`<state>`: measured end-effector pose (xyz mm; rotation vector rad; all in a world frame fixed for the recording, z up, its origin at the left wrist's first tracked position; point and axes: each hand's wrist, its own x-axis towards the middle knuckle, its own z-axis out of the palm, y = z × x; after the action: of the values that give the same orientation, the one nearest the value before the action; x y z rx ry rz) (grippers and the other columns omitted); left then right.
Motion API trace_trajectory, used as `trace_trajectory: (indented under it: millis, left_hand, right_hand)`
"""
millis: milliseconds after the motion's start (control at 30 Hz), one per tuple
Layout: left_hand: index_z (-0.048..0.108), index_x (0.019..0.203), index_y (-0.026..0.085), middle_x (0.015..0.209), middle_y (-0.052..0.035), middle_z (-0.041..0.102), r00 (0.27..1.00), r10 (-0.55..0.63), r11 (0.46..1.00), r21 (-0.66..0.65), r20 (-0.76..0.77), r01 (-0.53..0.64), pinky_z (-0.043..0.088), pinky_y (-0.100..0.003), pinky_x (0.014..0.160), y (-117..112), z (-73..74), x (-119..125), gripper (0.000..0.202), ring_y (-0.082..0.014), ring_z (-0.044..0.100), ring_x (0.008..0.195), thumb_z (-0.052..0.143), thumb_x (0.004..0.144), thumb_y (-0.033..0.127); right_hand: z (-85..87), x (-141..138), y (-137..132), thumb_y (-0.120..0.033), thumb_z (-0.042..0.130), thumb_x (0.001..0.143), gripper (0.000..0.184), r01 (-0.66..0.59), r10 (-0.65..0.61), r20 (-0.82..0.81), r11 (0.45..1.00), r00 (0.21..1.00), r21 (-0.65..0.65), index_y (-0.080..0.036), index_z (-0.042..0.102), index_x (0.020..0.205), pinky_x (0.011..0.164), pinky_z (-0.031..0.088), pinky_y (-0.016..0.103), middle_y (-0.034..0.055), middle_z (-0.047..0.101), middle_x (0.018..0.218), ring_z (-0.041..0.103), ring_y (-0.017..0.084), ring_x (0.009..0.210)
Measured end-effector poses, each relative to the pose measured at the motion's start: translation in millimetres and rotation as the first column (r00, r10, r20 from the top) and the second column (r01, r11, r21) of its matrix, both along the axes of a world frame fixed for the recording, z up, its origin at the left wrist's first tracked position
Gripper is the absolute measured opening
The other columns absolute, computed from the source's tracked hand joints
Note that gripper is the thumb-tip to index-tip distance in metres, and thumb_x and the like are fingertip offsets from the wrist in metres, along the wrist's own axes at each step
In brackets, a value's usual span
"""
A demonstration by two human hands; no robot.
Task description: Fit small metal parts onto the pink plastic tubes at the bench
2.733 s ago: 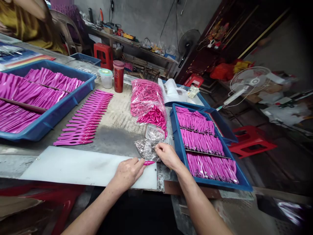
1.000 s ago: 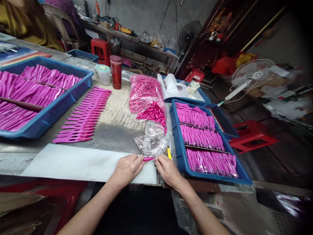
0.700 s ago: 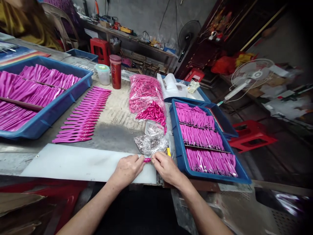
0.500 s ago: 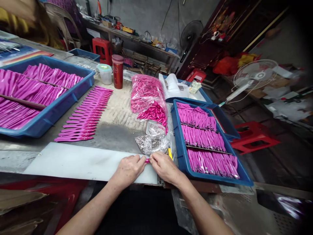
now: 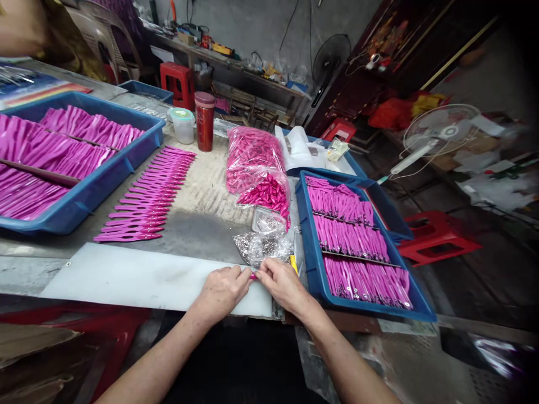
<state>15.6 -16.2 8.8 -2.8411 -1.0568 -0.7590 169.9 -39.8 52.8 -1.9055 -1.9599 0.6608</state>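
Note:
Over the right end of a white board (image 5: 160, 279), my left hand (image 5: 224, 289) is closed around a small glossy magenta plastic piece (image 5: 253, 276). Only its tip shows; the rest is hidden in the fingers. From the other side, the thumb and fingers of my right hand (image 5: 281, 282) pinch at that same tip. Just beyond my fingers lies a clear plastic bag of small metal parts (image 5: 263, 247). Near my right hand is a yellow-handled tool (image 5: 293, 263). A row of slim magenta plastic pieces (image 5: 145, 193) is laid out behind the board.
Blue trays of magenta pieces stand left (image 5: 122, 171) and right (image 5: 311, 247). Behind the metal parts sits an open clear bag of glossy magenta pieces (image 5: 256, 163). A red tumbler (image 5: 204, 123) and a lidded tub (image 5: 182, 128) stand farther back. Another person's arm (image 5: 21, 33) shows at upper left.
My right hand has shifted slightly left, so less of the magenta piece shows between my hands. At upper left the other person's arm has moved.

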Motion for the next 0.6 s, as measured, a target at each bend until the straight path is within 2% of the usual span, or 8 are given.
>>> trace_trajectory:
  millis: [133, 267, 433, 600]
  left_hand:
    - [0.054, 0.073, 0.019, 0.056, 0.0015, 0.05, 0.999, 0.03, 0.999, -0.033, 0.01, -0.03, 0.033, -0.022, 0.045, 1, -0.9, -1, 0.018, -0.0099, 0.049, 0.048, 0.04, 0.083, 0.025]
    - [0.055, 0.075, 0.02, 0.057, 0.0015, 0.051, 0.999, 0.04, 0.998, -0.055, 0.014, -0.04, 0.032, -0.022, 0.045, 2, -4.1, 0, 0.017, -0.0101, 0.05, 0.048, 0.04, 0.083, 0.026]
    - [0.055, 0.077, 0.02, 0.057, 0.0018, 0.051, 0.999, 0.039, 0.997, -0.063, 0.012, -0.038, 0.033, -0.022, 0.047, 2, -6.2, 0, 0.018, -0.0107, 0.05, 0.05, 0.04, 0.084, 0.026]
    - [0.055, 0.076, 0.02, 0.056, 0.0017, 0.051, 0.999, 0.043, 0.997, -0.066, 0.014, -0.042, 0.032, -0.022, 0.047, 2, -4.5, -1, 0.019, -0.0108, 0.05, 0.05, 0.039, 0.084, 0.026]
  right_hand:
    - [0.9, 11, -8, -0.019, 0.045, 0.078, 0.015, 0.018, -0.003, -0.112, 0.992, 0.994, 0.125, -0.018, 0.051, 0.064, 0.058, 0.035, 0.022, -0.001, 0.051, 0.062, 0.047, 0.011, 0.061]
    - [-8.5, 17, -18, -0.014, 0.042, 0.078, 0.017, -0.008, 0.019, -0.08, 0.991, 0.997, 0.132, -0.018, 0.052, 0.064, 0.058, 0.037, 0.022, -0.0002, 0.053, 0.063, 0.049, 0.012, 0.061]
    - [-29.6, 18, -26, -0.014, 0.039, 0.08, 0.019, -0.085, 0.072, 0.104, 0.988, 0.992, 0.129, -0.017, 0.055, 0.069, 0.061, 0.038, 0.023, 0.0027, 0.054, 0.066, 0.052, 0.014, 0.064]
    - [-39.8, 16, -26, -0.013, 0.037, 0.081, 0.022, -0.194, 0.131, 0.353, 0.969, 0.926, 0.15, -0.016, 0.055, 0.068, 0.059, 0.037, 0.025, 0.0047, 0.054, 0.064, 0.051, 0.015, 0.061]
